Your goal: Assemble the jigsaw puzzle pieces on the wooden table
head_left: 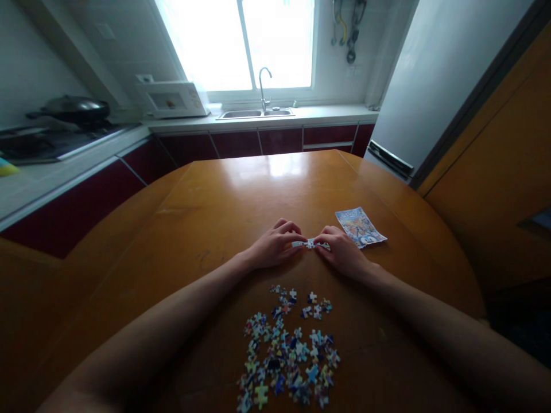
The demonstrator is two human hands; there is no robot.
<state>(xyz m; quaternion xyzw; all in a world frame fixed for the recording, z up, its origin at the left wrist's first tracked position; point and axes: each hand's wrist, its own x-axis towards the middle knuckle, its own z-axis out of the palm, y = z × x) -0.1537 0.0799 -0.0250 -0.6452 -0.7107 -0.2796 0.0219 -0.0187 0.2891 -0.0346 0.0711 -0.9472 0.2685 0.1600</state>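
Observation:
A short strip of joined jigsaw puzzle pieces (310,244) lies on the wooden table between my two hands. My left hand (279,244) pinches the strip's left end, thumb and fingers closed on it. On the other end, my right hand (338,248) is closed in the same way, its fingers covering part of the pieces. Nearer to me spreads a heap of loose jigsaw pieces (300,349), several of them set a little apart at its far side. Just beyond my right hand rests a creased picture sheet (360,227) with a colourful print.
The round-ended wooden table (241,198) fills the middle of the view. Behind it runs a counter with a sink (256,113), a faucet (262,89) and a white microwave (173,99). A pan (75,109) stands on the stove at left; a fridge (447,74) is at right.

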